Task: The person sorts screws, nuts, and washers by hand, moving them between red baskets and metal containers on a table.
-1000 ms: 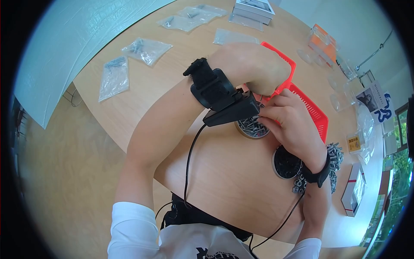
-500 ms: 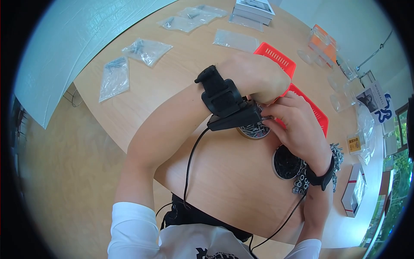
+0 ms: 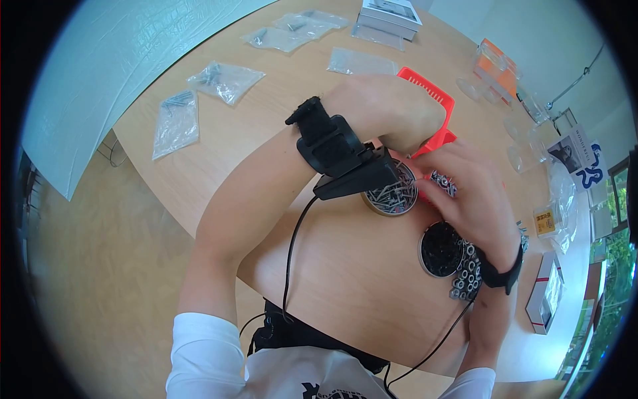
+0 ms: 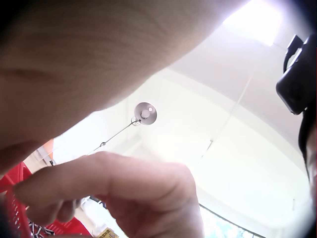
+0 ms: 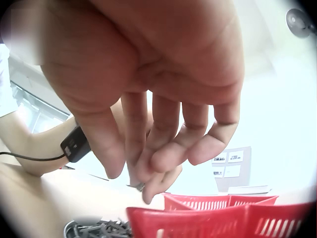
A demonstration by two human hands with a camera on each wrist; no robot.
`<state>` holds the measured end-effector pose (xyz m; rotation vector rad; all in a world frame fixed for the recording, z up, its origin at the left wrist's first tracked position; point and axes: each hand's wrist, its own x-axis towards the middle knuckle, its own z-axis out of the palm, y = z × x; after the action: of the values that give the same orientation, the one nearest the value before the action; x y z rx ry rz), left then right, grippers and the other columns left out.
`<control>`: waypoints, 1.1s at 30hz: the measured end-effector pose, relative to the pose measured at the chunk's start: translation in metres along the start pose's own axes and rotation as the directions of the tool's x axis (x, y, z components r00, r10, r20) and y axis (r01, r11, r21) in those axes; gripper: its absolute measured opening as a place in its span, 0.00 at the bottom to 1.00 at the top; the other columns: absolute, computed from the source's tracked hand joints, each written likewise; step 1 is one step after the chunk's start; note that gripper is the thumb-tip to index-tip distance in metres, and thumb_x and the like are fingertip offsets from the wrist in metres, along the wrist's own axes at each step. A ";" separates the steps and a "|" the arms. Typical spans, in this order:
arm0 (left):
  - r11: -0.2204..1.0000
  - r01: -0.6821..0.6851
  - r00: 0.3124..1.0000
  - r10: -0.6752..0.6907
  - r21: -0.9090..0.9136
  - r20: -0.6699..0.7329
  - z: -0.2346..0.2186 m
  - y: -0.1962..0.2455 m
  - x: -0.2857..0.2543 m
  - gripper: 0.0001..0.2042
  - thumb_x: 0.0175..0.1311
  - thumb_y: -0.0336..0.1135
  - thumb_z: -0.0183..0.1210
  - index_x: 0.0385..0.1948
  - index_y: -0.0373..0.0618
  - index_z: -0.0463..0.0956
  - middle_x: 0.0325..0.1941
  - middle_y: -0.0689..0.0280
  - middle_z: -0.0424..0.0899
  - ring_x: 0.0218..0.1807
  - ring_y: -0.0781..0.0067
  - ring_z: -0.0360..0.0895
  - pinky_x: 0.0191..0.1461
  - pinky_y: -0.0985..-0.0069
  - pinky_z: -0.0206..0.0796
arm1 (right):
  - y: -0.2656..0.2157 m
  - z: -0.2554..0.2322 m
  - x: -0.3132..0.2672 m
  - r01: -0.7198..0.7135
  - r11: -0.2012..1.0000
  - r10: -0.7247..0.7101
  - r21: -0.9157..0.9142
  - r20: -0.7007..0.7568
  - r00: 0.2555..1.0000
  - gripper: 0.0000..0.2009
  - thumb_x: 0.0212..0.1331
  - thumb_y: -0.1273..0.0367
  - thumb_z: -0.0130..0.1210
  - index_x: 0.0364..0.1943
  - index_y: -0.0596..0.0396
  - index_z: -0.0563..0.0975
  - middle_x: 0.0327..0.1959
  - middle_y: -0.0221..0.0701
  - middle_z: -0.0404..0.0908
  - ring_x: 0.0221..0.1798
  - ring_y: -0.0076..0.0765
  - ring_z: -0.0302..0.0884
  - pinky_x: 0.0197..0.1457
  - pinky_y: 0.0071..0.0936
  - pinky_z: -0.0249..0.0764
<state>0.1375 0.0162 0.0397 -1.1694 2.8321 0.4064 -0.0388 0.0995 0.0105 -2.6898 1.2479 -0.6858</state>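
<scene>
The left hand (image 3: 405, 116) is bent down over the red basket (image 3: 435, 86), its fingertips mostly hidden from above. In the right wrist view, fingertips behind the right fingers pinch a small metal part (image 5: 141, 187); they appear to be the left hand's. Close beside, the right hand (image 3: 468, 193) hangs with loosely curled fingers (image 5: 168, 158), its thumb apart. Between and below the hands are a round tin of screws (image 3: 392, 198) and more metal pieces (image 3: 444, 185). In the left wrist view, a bent finger (image 4: 109, 178) shows above the red basket (image 4: 69, 227).
A round black container (image 3: 441, 249) and loose nuts (image 3: 468, 272) lie near the right wrist. Clear bags (image 3: 176, 123) of hardware lie at the left and back. White boxes (image 3: 391, 18) stand at the back, and a flat box (image 3: 546, 292) lies far right.
The right hand has moved slightly right and away from the left hand, uncovering the tin and metal pieces. A small metal piece at its fingertips earlier no longer shows there from above.
</scene>
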 end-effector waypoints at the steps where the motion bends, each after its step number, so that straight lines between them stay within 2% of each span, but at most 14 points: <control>1: 1.000 -0.006 1.000 0.006 0.002 -0.018 0.005 -0.003 0.003 0.08 0.51 0.29 0.66 0.35 0.44 0.85 0.33 0.60 0.87 0.39 0.58 0.85 0.38 0.64 0.74 | 0.000 -0.010 -0.003 -0.043 0.999 0.043 -0.031 -0.010 0.999 0.11 0.51 0.75 0.66 0.40 0.57 0.82 0.34 0.39 0.82 0.44 0.50 0.78 0.47 0.40 0.74; 2: 1.000 -0.011 0.999 0.011 0.005 -0.035 0.008 -0.005 0.005 0.08 0.51 0.29 0.66 0.34 0.44 0.85 0.33 0.60 0.87 0.39 0.59 0.85 0.38 0.64 0.74 | 0.002 -0.016 -0.005 -0.076 0.997 0.075 -0.024 -0.035 0.997 0.11 0.51 0.74 0.66 0.40 0.57 0.82 0.34 0.39 0.83 0.43 0.49 0.79 0.47 0.39 0.74; 5: 0.999 0.052 0.997 -0.053 0.006 0.062 0.003 0.001 0.007 0.07 0.52 0.30 0.67 0.34 0.45 0.86 0.31 0.60 0.87 0.38 0.59 0.85 0.38 0.65 0.75 | 0.011 -0.034 -0.015 -0.166 0.986 0.163 -0.025 -0.100 0.981 0.11 0.53 0.73 0.67 0.41 0.58 0.83 0.35 0.38 0.85 0.41 0.44 0.82 0.46 0.37 0.75; 8: 1.000 -0.004 0.999 0.003 0.012 0.045 0.008 0.002 0.011 0.07 0.53 0.28 0.65 0.35 0.44 0.86 0.34 0.57 0.87 0.36 0.59 0.86 0.35 0.62 0.76 | 0.017 -0.048 -0.022 -0.218 0.976 0.214 -0.023 -0.106 0.971 0.11 0.52 0.72 0.68 0.41 0.59 0.83 0.34 0.38 0.85 0.40 0.41 0.83 0.46 0.35 0.76; 11: 0.997 -0.070 0.995 0.068 0.033 0.078 0.018 0.004 0.021 0.10 0.55 0.28 0.66 0.39 0.44 0.86 0.37 0.56 0.88 0.38 0.58 0.87 0.38 0.63 0.78 | 0.024 -0.056 -0.027 -0.235 0.970 0.227 -0.063 -0.108 0.968 0.12 0.53 0.72 0.67 0.41 0.60 0.83 0.34 0.38 0.86 0.39 0.41 0.83 0.45 0.34 0.76; 14: 1.000 -0.029 0.991 0.029 -0.005 0.132 0.018 0.010 0.023 0.11 0.55 0.30 0.67 0.41 0.44 0.86 0.39 0.55 0.88 0.38 0.57 0.87 0.40 0.62 0.79 | 0.029 -0.060 -0.031 -0.257 0.962 0.248 -0.094 -0.091 0.964 0.12 0.54 0.71 0.67 0.41 0.60 0.82 0.34 0.39 0.86 0.39 0.43 0.84 0.46 0.35 0.77; 17: 0.993 -0.084 0.996 0.085 -0.083 0.008 0.028 0.000 0.022 0.08 0.57 0.33 0.68 0.38 0.45 0.87 0.35 0.57 0.87 0.42 0.59 0.85 0.46 0.66 0.76 | 0.034 -0.064 -0.033 -0.352 0.932 0.355 -0.082 0.019 0.935 0.12 0.55 0.71 0.65 0.42 0.61 0.82 0.36 0.40 0.86 0.42 0.46 0.84 0.49 0.37 0.77; 21: 0.974 -0.220 0.975 0.219 -0.058 -0.017 0.015 0.008 0.020 0.08 0.60 0.31 0.64 0.39 0.44 0.86 0.36 0.56 0.87 0.46 0.58 0.84 0.50 0.63 0.74 | 0.051 -0.057 -0.042 -0.435 0.891 0.453 -0.132 0.182 0.873 0.14 0.54 0.73 0.65 0.46 0.58 0.82 0.39 0.41 0.86 0.44 0.47 0.84 0.51 0.40 0.78; 23: 0.963 -0.264 0.960 0.257 -0.051 -0.114 0.015 0.017 0.019 0.08 0.60 0.30 0.64 0.39 0.42 0.86 0.36 0.56 0.86 0.45 0.57 0.83 0.51 0.62 0.74 | 0.065 -0.049 -0.045 -0.454 0.874 0.484 -0.171 0.241 0.841 0.17 0.52 0.73 0.68 0.48 0.55 0.83 0.40 0.38 0.87 0.45 0.44 0.84 0.51 0.40 0.77; 24: 0.958 -0.284 0.948 0.273 -0.048 -0.163 0.014 0.021 0.021 0.08 0.60 0.30 0.64 0.39 0.41 0.86 0.36 0.56 0.86 0.45 0.56 0.83 0.51 0.62 0.73 | 0.069 -0.043 -0.048 -0.447 0.874 0.483 -0.189 0.235 0.844 0.18 0.51 0.73 0.68 0.49 0.54 0.82 0.41 0.39 0.86 0.46 0.46 0.83 0.51 0.41 0.77; 26: 0.932 -0.362 0.921 0.355 -0.011 -0.161 0.018 0.025 0.035 0.09 0.59 0.29 0.64 0.40 0.42 0.86 0.37 0.57 0.86 0.47 0.55 0.82 0.51 0.62 0.73 | 0.078 -0.032 -0.051 -0.428 0.875 0.474 -0.226 0.222 0.852 0.20 0.50 0.74 0.68 0.51 0.52 0.82 0.42 0.41 0.86 0.47 0.50 0.83 0.52 0.42 0.78; 29: 0.906 -0.419 0.898 0.422 0.051 -0.125 0.032 0.033 0.059 0.09 0.58 0.29 0.65 0.39 0.43 0.86 0.38 0.58 0.86 0.48 0.55 0.81 0.52 0.63 0.71 | 0.083 -0.016 -0.044 -0.421 0.869 0.489 -0.260 0.325 0.809 0.16 0.51 0.72 0.67 0.47 0.55 0.83 0.42 0.43 0.85 0.48 0.52 0.83 0.51 0.44 0.79; 30: 0.901 -0.429 0.895 0.434 0.070 -0.107 0.037 0.036 0.064 0.08 0.57 0.29 0.65 0.39 0.44 0.86 0.39 0.58 0.85 0.49 0.55 0.80 0.52 0.63 0.70 | 0.078 -0.015 -0.044 -0.438 0.856 0.510 -0.275 0.306 0.804 0.16 0.50 0.72 0.67 0.46 0.55 0.83 0.41 0.43 0.85 0.48 0.52 0.83 0.51 0.44 0.79; 33: 0.843 -0.455 0.881 0.473 0.287 0.006 0.037 0.047 0.067 0.08 0.57 0.29 0.66 0.39 0.46 0.87 0.40 0.58 0.85 0.49 0.59 0.79 0.56 0.61 0.66 | 0.065 -0.018 -0.045 -0.463 0.825 0.548 -0.323 0.260 0.795 0.14 0.49 0.72 0.67 0.43 0.54 0.83 0.40 0.44 0.85 0.47 0.53 0.84 0.50 0.45 0.80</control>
<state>0.0549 0.0122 0.0047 -0.4420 3.0774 -0.0292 -0.1181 0.0916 -0.0070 -2.3001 1.9298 0.0143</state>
